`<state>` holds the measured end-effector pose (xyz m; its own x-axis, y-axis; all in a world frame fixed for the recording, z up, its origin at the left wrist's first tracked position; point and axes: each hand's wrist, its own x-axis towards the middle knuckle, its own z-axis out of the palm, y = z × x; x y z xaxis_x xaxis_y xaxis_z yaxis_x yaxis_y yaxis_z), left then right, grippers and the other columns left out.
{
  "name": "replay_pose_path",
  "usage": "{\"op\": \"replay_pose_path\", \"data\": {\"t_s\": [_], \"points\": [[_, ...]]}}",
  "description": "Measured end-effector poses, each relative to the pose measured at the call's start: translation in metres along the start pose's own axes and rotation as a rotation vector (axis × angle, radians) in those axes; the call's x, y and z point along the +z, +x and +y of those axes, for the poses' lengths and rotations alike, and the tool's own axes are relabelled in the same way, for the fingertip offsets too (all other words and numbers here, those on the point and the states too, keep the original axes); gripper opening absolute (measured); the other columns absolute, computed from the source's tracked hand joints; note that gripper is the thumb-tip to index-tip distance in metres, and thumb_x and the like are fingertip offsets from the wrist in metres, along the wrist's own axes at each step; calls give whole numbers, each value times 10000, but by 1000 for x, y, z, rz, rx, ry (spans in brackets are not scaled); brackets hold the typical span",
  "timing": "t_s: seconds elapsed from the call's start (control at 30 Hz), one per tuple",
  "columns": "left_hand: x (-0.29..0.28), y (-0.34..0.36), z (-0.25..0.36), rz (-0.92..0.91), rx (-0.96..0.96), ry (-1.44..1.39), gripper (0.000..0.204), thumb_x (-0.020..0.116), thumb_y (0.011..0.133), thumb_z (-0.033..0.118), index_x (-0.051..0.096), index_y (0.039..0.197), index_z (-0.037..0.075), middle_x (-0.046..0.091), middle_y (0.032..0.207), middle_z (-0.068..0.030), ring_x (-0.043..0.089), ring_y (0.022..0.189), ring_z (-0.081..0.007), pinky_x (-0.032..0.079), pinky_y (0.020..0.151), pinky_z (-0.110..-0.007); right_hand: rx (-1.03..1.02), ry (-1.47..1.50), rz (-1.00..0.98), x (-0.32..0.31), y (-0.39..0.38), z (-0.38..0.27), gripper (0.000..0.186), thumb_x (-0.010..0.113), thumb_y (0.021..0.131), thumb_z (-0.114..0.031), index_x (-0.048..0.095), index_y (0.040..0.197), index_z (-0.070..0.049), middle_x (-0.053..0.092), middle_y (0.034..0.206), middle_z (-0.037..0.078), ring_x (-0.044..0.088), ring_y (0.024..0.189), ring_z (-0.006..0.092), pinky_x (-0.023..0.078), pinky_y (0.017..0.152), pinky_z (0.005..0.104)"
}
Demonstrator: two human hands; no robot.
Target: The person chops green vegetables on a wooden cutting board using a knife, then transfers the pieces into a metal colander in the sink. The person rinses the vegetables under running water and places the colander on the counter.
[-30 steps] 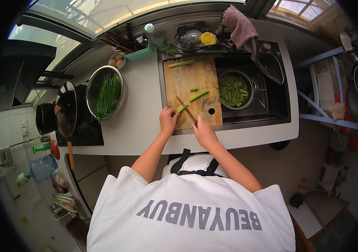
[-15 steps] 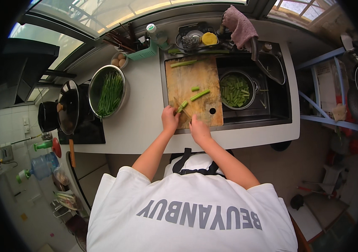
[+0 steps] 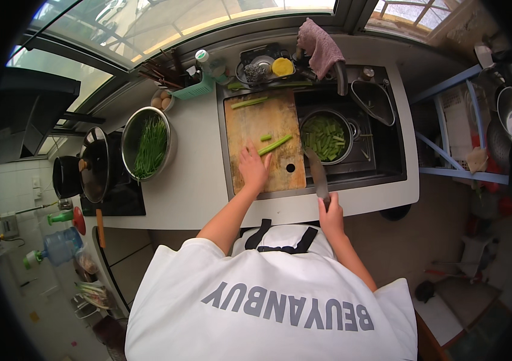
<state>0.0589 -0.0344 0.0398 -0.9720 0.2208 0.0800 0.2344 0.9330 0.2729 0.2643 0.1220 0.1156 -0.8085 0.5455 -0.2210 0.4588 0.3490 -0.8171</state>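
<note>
Kitchen knife clamped in grip of right hand; left hand, grip apart, at green stalk on cutting board.

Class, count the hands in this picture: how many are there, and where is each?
2. The left hand is on the cutting board, at one end of a green stalk; the right hand grips the knife at the board's right. No others show.

The green stalk (slim, straight) lies slantwise on the wooden board; the knife, broad-bladed and dark-handled, slants just beside the board's right edge.
</note>
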Motion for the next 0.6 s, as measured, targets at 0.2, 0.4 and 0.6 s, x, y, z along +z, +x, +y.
{"op": "replay_pose_path", "data": {"t_s": [0.2, 0.4, 0.6], "points": [[19, 32, 28, -17, 153, -5, 637, 656, 849, 338, 408, 1395, 123, 452, 1223, -208, 495, 1047, -363, 459, 806, -441, 146, -38, 149, -48, -31, 53, 257, 559, 938, -221, 449, 1002, 3, 603, 773, 241, 608, 742, 441, 464, 620, 455], [40, 58, 86, -85, 221, -145, 571, 686, 814, 210, 481, 1338, 114, 470, 1197, -221, 519, 1031, -381, 468, 814, -439, 170, -88, 165, -67, -11, 59, 263, 560, 939, -227, 451, 1012, 2, 611, 800, 256, 605, 755, 450, 467, 627, 459], [29, 76, 143, -206, 283, -547, 694, 694, 748, 49, 380, 1366, 41, 394, 1285, -255, 481, 1124, -432, 448, 921, -446, 142, 4, 211, -77, 29, 45, 230, 570, 932, -206, 465, 1001, -13, 612, 770, 232, 612, 733, 429, 470, 620, 447]]}}
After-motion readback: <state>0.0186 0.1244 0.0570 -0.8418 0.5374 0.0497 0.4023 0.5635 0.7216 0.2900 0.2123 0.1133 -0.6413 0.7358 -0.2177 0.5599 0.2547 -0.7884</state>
